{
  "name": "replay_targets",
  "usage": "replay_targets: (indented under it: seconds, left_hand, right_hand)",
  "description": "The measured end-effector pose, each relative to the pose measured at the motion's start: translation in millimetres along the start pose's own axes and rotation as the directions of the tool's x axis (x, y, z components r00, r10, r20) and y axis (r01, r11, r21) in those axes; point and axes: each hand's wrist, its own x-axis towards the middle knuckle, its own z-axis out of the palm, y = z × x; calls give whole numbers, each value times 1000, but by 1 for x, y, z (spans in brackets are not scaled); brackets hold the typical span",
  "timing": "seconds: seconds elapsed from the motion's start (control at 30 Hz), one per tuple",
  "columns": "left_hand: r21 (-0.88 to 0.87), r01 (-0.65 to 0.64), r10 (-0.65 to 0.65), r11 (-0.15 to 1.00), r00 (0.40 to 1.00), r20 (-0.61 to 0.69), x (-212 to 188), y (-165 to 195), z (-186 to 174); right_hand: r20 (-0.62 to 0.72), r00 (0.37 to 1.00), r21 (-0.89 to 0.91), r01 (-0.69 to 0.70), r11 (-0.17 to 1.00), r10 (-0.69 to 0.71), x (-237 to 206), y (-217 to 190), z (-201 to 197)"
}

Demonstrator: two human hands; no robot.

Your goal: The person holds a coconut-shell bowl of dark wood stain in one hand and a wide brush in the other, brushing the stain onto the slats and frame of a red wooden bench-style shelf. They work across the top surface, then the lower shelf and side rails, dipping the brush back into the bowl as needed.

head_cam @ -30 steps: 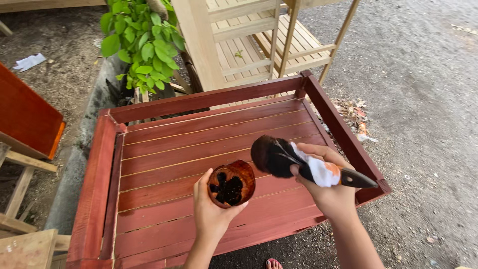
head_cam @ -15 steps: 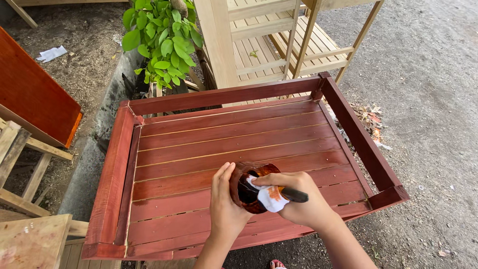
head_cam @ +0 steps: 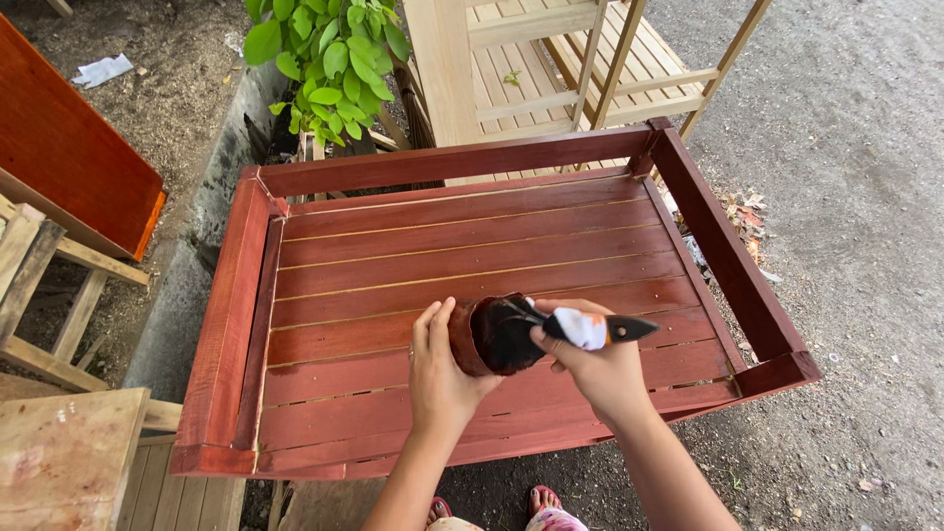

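Both forearms extended forward, bare; left hand (head_cam: 441,369) cupped, fingers curled in grip; right hand (head_cam: 598,364) closed, thumb on top, wrist slightly bent

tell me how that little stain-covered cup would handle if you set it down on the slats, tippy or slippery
The cup looks small and probably light, since the left hand holds it alone. It is tilted now with the brush inside, so the long handle could lever it over if left in. Its stain-coated outside may be slick or sticky, and the gaps between the slats might unsettle its base.

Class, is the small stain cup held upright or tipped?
Tipped: the cup in the left hand shows its mouth sideways toward the brush, gripped by the right hand.
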Motion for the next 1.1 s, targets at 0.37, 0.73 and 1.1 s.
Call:
replay_targets:
  seconds: [0.37, 0.73, 1.1]
  left_hand:
    - [67, 135, -125, 989, 983, -135, 9, -58, -17]
    - [-47, 225, -228, 973, 969, -97, 6, -57, -26]
    - [-72, 216, -228, 974, 937, -266, 18, -81, -61]
  right_hand:
    - [-301, 917, 432, -114, 895, 262, 7, 73, -5]
    - [-376, 924, -196, -4, 981, -71, -2, 124, -107]
    - [-306, 947, -230, 23, 973, -95, 46, 124, -63]
